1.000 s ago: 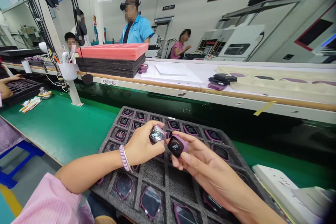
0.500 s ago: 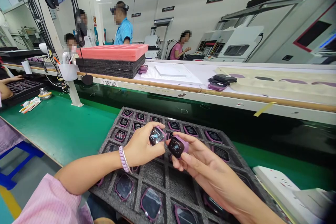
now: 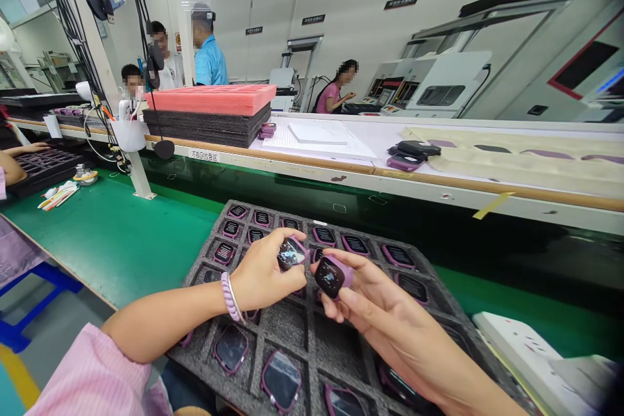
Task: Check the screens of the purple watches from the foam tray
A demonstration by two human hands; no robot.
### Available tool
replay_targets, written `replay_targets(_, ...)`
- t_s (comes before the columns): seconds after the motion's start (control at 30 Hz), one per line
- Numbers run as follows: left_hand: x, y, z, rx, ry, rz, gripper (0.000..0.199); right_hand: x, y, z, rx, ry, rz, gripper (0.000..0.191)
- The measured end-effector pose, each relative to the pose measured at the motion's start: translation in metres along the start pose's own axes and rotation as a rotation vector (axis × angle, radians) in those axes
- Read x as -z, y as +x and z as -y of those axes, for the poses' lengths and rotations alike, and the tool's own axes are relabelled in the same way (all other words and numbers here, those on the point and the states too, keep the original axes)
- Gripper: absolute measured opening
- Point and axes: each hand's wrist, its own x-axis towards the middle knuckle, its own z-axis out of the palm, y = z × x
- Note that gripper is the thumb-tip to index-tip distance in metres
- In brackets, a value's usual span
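Observation:
My left hand (image 3: 268,268) is closed on a purple-framed smartwatch body (image 3: 291,252), gripped by its edges with the lit screen facing me. Close beside it, my right hand (image 3: 370,286) pinches a second purple smartwatch body (image 3: 330,276) between thumb and fingers, its dark screen showing a small bright picture. The two watches are near each other but apart. Both hands are above a black foam tray (image 3: 285,325), whose square pockets hold several more purple watch bodies, such as a watch (image 3: 281,378) near the front. Part of the tray is hidden under my hands.
A white power strip (image 3: 517,344) lies right of the tray on the green bench. Above runs a shelf with stacked black foam (image 3: 209,127), a pink foam tray (image 3: 214,99), papers and more watches (image 3: 407,156). A co-worker's arm (image 3: 14,166) shows at far left.
Both hands keep their grip on the two watches and have barely moved. In the background, the person in blue has shifted left and turned.

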Motion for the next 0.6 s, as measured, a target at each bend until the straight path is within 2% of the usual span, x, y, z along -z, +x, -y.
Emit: replay_targets(0.6,-0.0009,-0.0018,-0.0010,0.012,-0.068,0.007,0.045,0.0005,-0.0003,0.0003,0.012,-0.042,-0.002,0.053)
